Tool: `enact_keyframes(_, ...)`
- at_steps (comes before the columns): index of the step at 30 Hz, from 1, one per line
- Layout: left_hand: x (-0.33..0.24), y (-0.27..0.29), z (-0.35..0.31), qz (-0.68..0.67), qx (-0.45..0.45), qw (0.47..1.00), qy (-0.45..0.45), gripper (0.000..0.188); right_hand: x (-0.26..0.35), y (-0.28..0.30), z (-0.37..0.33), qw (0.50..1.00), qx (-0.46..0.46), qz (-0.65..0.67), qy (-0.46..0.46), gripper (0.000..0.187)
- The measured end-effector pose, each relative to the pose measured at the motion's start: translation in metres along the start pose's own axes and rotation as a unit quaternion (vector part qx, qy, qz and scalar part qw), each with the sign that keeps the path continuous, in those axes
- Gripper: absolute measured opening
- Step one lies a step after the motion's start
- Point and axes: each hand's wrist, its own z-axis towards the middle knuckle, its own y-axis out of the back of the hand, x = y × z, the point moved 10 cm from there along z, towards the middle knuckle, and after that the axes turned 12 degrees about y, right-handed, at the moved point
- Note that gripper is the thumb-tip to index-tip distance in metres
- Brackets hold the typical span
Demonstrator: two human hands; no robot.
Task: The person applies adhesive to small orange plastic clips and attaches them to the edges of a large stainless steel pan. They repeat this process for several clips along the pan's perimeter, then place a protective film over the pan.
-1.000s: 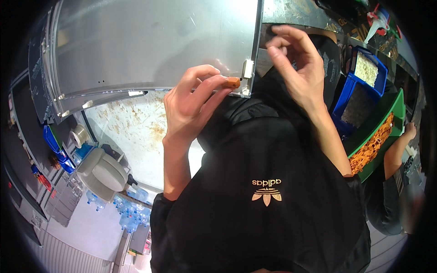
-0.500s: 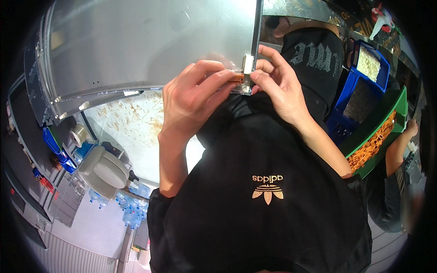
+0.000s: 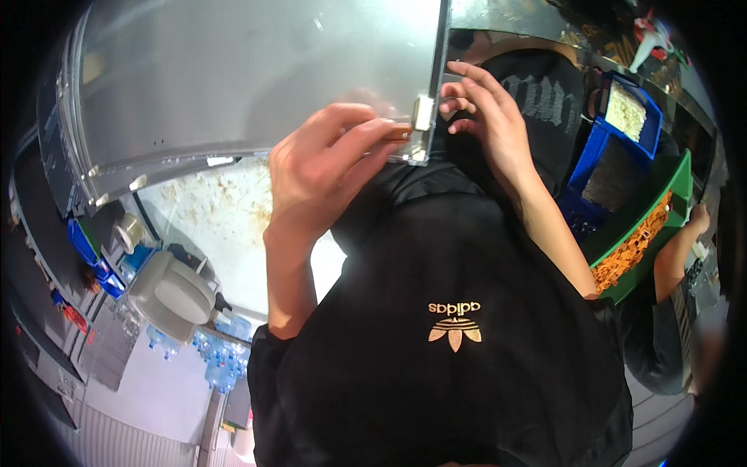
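Note:
A large silver metal panel (image 3: 257, 70) with a dark raised edge lies in front of me, its near right corner between my hands. My left hand (image 3: 315, 167) pinches a small orange-brown piece (image 3: 399, 135) between thumb and fingers, just inside that corner. Right beside it, a small whitish block (image 3: 423, 114) sits against the panel's right edge. My right hand (image 3: 498, 121) is off the panel, to the right of the edge; its fingers are spread and curved, with nothing seen in them.
On the right stand blue bins (image 3: 597, 148), one with white pieces (image 3: 626, 113), and a green bin (image 3: 685, 167) of orange pieces (image 3: 634, 245). Another person's arm (image 3: 673, 257) is beside it. A grey chair (image 3: 171, 296), water bottles (image 3: 222, 358) and a tape roll (image 3: 134, 231) are at left.
My right hand has let go of the corner by the whitish block and drawn away to the right, fingers opening. My left hand still pinches the orange-brown piece.

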Motion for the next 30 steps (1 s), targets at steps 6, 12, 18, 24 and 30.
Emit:
enact_keyframes(6, -0.004, 0.014, -0.002, -0.019, -0.048, 0.999, 0.017, 0.032, -0.035, 0.036, 0.031, 0.991, -0.092, 0.051, -0.082, 0.065)
enact_keyframes(12, -0.006, 0.015, -0.004, -0.004, -0.057, 0.998, 0.006, 0.030, -0.011, 0.038, 0.077, 0.985, -0.038, 0.170, 0.015, 0.019)
enact_keyframes(18, 0.000, 0.018, -0.008, -0.014, -0.057, 0.998, 0.014, 0.031, -0.005, 0.036, 0.059, 0.952, -0.076, 0.293, -0.037, 0.016)
enact_keyframes(24, 0.004, 0.018, -0.010, -0.001, -0.044, 0.999, 0.020, 0.032, 0.017, 0.050, 0.042, 0.986, -0.106, 0.127, 0.006, 0.033)
enact_keyframes(30, 0.003, 0.011, -0.008, -0.015, -0.029, 0.999, 0.006, 0.031, 0.104, 0.052, 0.026, 0.972, -0.058, -0.125, 0.190, 0.037)
